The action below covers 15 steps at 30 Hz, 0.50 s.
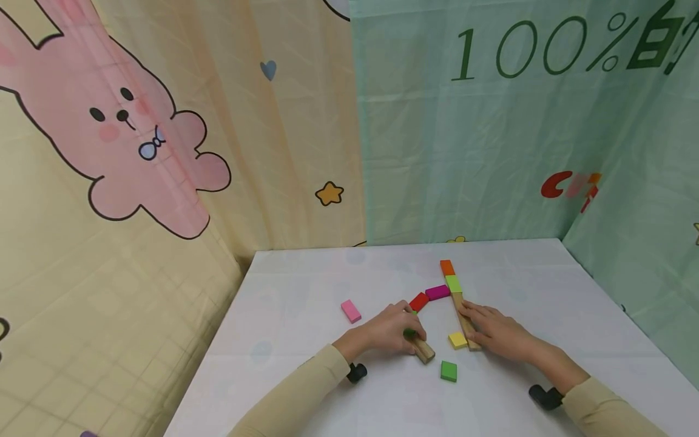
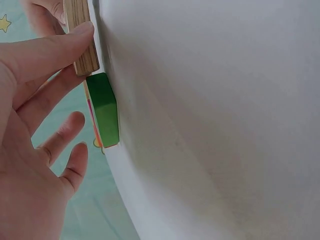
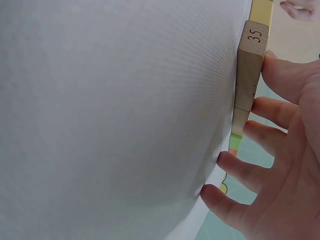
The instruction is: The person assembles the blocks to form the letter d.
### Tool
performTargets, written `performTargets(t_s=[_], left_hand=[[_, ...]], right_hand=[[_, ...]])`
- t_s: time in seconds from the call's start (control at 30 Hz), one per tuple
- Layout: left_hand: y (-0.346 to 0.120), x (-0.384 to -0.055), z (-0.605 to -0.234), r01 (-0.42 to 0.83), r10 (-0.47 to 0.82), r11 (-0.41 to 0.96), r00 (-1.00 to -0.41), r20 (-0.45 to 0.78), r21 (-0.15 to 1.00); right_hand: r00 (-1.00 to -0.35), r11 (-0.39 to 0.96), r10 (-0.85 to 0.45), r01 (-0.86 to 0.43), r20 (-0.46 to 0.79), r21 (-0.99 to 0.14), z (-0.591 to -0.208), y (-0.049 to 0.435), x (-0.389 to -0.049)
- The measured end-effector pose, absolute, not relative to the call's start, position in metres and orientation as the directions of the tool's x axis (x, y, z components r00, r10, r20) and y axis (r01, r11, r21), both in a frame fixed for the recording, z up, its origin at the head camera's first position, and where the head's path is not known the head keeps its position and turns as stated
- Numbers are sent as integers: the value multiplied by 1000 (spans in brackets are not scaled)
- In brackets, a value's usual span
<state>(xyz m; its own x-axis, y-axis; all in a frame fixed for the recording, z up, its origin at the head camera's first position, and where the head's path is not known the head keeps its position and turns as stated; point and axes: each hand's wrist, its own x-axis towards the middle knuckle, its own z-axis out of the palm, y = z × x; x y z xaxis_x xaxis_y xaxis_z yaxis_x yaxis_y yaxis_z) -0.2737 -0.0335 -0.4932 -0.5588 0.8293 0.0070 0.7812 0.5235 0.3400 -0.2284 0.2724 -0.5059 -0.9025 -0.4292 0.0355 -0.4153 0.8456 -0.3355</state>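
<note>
My left hand (image 1: pixel 390 329) pinches a plain wooden block (image 1: pixel 423 351) between thumb and fingers; in the left wrist view, a green block (image 2: pixel 103 110) stands just past its end. Partly hidden by that hand, the green block joins a bent row with a red block (image 1: pixel 419 301) and a magenta block (image 1: pixel 438 292). My right hand (image 1: pixel 505 335) rests its extended fingers along a straight line of plain wooden blocks (image 1: pixel 462 320). A lime block (image 1: pixel 454 283) and an orange block (image 1: pixel 447 267) continue this line at the far end. Beside its near end lies a yellow block (image 1: pixel 457 340).
A loose green block (image 1: pixel 449 371) lies in front, between the forearms. Left of the bent row is a pink block (image 1: pixel 351 311). The white-covered table (image 1: pixel 306 279) ends at printed curtains (image 1: pixel 464 152) behind and at the sides.
</note>
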Motion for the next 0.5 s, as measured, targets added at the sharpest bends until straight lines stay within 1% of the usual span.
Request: performTargets(t_s=[0.17,0.5], left_hand=[[-34,-274,-494,776,826,527,-564,6,346],[-34,-274,-496,786,830,528,-558,1,322]], right_hand=[[-900,842,-434,-422,44,-336,-506,272,-228],[-899,842,-435,-423,42,-335,-505,272,-228]])
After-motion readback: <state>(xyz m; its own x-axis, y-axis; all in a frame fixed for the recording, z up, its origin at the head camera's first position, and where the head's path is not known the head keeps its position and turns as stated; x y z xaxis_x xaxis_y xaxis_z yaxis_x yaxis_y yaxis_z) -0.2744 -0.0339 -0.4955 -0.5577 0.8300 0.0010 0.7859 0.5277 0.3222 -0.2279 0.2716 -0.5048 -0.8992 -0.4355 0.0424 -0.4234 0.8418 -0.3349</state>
